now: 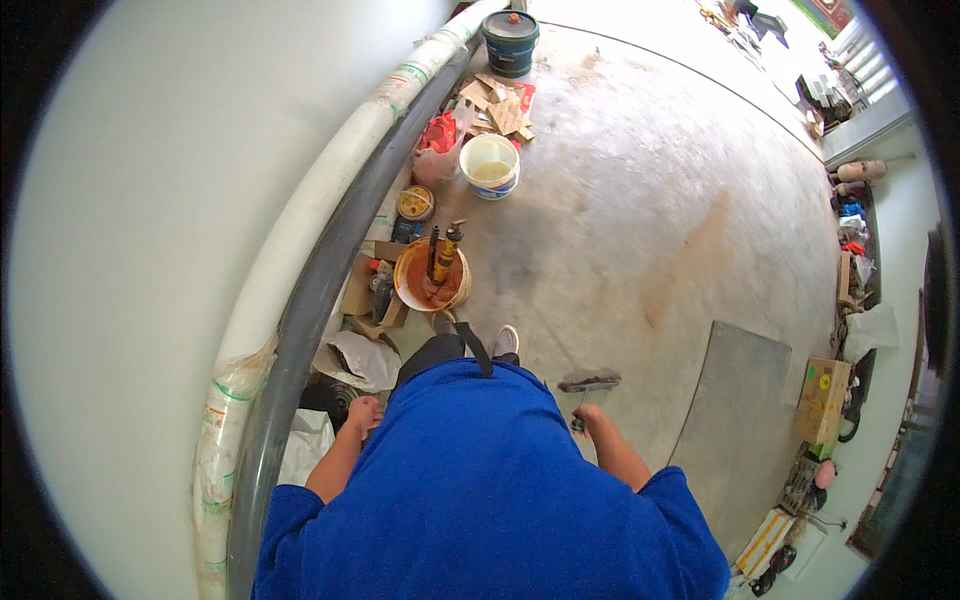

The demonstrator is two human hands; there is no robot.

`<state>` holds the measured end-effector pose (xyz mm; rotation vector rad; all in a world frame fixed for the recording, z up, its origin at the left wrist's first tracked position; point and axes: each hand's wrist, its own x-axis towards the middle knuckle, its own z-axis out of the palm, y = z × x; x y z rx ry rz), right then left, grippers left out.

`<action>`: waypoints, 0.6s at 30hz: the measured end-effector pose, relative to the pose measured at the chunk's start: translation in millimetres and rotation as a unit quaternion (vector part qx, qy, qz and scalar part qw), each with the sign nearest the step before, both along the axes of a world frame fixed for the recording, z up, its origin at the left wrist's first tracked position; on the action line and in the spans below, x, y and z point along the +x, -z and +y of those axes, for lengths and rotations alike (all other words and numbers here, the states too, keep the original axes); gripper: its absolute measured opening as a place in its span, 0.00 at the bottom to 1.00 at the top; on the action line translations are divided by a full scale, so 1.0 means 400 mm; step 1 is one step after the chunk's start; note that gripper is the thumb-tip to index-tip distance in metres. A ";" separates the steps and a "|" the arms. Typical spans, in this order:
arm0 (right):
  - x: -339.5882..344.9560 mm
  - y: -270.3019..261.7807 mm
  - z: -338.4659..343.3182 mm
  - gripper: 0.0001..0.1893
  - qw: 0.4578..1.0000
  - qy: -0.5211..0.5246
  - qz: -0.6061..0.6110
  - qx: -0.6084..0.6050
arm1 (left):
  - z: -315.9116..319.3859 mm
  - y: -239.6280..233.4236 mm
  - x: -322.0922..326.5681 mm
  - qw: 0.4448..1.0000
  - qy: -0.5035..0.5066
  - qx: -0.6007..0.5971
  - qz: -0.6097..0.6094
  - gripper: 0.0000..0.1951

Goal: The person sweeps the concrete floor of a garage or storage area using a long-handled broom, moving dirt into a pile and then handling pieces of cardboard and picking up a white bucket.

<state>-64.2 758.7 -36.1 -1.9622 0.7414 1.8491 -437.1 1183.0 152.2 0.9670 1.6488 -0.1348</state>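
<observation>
My right hand [589, 420] is closed around the dark handle end of a floor broom. The broom's head [590, 381], dark with bristles and dust along it, lies on the concrete floor just ahead of that hand. My left hand [365, 414] hangs at my left side with its fingers curled; whether anything is in it cannot be told. Ahead of my feet, a whitish bucket [401, 279] holds reddish-brown matter, with a yellow and black tool [448, 255] standing upright in it. Beside it, an open cardboard box [360, 289] contains bottles and other small items.
Long white pipes [330, 157] and a dark pipe [322, 262] run along the left wall. Farther ahead stand a white bucket [490, 161], cardboard scraps [506, 114] and a lidded dark bucket [511, 49]. A grey sheet [739, 405] and a carton [821, 397] are on the right.
</observation>
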 end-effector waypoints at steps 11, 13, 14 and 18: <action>-0.035 -0.134 0.059 0.09 0.994 0.089 -0.054 -0.022 | 0.056 0.112 0.021 0.996 0.025 0.057 -0.068 0.15; -0.019 -0.089 0.031 0.10 0.996 0.079 -0.035 -0.016 | 0.061 0.104 0.045 0.994 0.067 0.072 -0.051 0.18; -0.007 -0.069 0.019 0.11 0.997 0.071 -0.014 -0.007 | 0.059 0.102 0.054 0.994 0.063 0.067 -0.053 0.18; 0.016 -0.051 0.046 0.12 0.996 0.093 0.013 -0.012 | 0.037 0.143 0.018 0.995 0.060 0.064 -0.054 0.16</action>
